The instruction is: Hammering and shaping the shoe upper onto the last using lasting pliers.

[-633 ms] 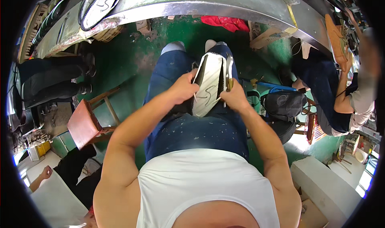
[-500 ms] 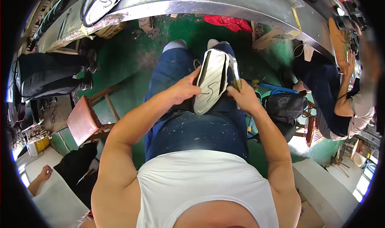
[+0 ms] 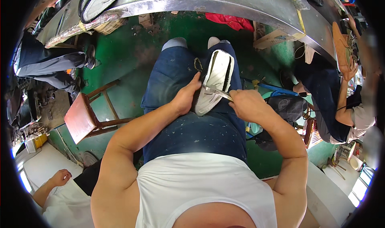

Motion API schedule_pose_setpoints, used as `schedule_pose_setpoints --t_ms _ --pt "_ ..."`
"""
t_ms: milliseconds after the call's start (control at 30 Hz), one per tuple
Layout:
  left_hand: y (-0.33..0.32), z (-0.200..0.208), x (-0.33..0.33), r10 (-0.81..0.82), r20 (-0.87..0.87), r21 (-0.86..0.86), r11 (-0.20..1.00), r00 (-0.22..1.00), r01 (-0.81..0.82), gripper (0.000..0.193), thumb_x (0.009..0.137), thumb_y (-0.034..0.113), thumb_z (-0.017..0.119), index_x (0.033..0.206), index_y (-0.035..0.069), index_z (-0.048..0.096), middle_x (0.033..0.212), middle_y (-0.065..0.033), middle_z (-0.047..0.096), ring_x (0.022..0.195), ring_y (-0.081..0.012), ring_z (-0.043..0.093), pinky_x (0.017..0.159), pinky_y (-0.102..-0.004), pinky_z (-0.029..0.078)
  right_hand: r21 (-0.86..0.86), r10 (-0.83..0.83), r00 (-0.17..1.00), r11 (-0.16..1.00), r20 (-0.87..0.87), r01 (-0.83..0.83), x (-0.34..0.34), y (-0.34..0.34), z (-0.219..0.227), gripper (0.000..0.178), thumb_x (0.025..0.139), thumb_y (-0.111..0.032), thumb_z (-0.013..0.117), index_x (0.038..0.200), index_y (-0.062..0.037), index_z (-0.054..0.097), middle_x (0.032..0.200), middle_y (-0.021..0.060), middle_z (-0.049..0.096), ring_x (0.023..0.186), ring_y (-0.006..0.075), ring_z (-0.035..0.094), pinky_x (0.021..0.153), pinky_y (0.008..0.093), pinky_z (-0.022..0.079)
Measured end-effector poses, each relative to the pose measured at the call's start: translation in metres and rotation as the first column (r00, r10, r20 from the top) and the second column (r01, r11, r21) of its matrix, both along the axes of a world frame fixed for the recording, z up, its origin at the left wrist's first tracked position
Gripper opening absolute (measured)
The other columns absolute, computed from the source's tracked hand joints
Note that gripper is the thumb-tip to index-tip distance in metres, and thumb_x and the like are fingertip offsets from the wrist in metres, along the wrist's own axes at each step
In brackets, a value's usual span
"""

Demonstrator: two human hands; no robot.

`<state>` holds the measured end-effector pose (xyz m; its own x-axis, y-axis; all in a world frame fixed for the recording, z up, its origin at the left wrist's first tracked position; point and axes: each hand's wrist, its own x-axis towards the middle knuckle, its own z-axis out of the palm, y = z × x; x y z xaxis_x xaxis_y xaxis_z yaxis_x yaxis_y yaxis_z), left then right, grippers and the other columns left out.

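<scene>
A shoe (image 3: 206, 102) lies bottom-up across my thighs, with a whitish underside and a dark jagged edge folded around it. My left hand (image 3: 187, 95) grips its left side, one finger stretched along the edge; the fingers beneath are hidden. My right hand (image 3: 247, 104) is closed around the handle of metal pincers (image 3: 218, 92). Their silvery head lies over the middle of the shoe's underside, close to my left fingers. A small dark ring-shaped piece (image 3: 197, 63) rests on my trousers beside the shoe.
Ahead runs a metal-edged workbench (image 3: 192, 5) with another shoe bottom (image 3: 100, 5) on it. A stool (image 3: 82, 117) stands at left, a dark bag (image 3: 285, 107) at right. A co-worker at right holds a brown shoe (image 3: 341, 53); other people are at left.
My right hand has swung the pincers from upright beside the shoe to lying across its underside. The shoe has shifted slightly right and turned a little. People at left have moved.
</scene>
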<state>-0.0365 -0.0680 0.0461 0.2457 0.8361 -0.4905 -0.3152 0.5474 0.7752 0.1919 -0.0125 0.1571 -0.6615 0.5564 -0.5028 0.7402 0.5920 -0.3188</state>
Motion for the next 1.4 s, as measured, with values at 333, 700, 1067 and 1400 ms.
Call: schedule_pose_setpoints --t_ms 333,700,1067,1400 --pt "0.016 -0.021 0.012 0.226 -0.693 0.312 0.95 0.685 0.001 0.048 0.107 0.026 0.034 0.139 -0.006 0.05 0.136 -0.0295 0.055 0.13 -0.0436 0.051 0.108 -0.0418 0.042 0.11 -0.158 0.933 0.973 -0.324 0.203 0.011 -0.005 -0.033 0.032 0.091 -0.018 0.065 0.113 0.0016 0.053 0.102 0.0226 0.065 0.093 0.041 0.065 0.083 0.0467 0.053" --pt "0.031 -0.001 0.0 0.101 -0.891 0.383 0.693 0.443 0.611 0.053 0.103 0.028 0.046 0.155 0.028 0.035 0.156 -0.0307 0.025 0.118 -0.0488 0.058 0.096 -0.0466 0.053 -0.174 -0.406 0.895 0.91 -0.183 0.377 0.033 0.01 -0.059 0.023 0.093 -0.021 0.064 0.104 -0.0011 0.058 0.084 0.0159 0.067 0.075 0.0299 0.07 0.068 0.0395 0.055" --pt "0.04 0.029 -0.006 -0.208 -0.916 0.123 0.669 0.344 0.733 0.076 0.096 0.031 0.06 0.16 0.022 0.02 0.155 -0.0357 0.026 0.112 -0.05 0.061 0.099 -0.0466 0.05 -0.129 -0.451 0.846 0.892 -0.284 0.432 0.013 0.032 -0.067 0.037 0.102 -0.034 0.052 0.104 0.0021 0.058 0.088 0.0261 0.067 0.087 0.0464 0.064 0.078 0.0488 0.05" --pt "0.036 0.098 -0.041 -0.138 -0.903 0.17 0.757 0.408 0.631 0.091 0.078 0.016 0.079 0.152 0.004 0.028 0.135 -0.0279 0.057 0.123 -0.041 0.059 0.104 -0.0392 0.046 -0.611 -0.824 0.319 0.563 -0.468 0.557 0.035 -0.018 -0.084 0.036 0.106 -0.032 0.047 0.103 0.0017 0.061 0.074 0.0059 0.065 0.072 0.0139 0.064 0.068 0.0298 0.051"
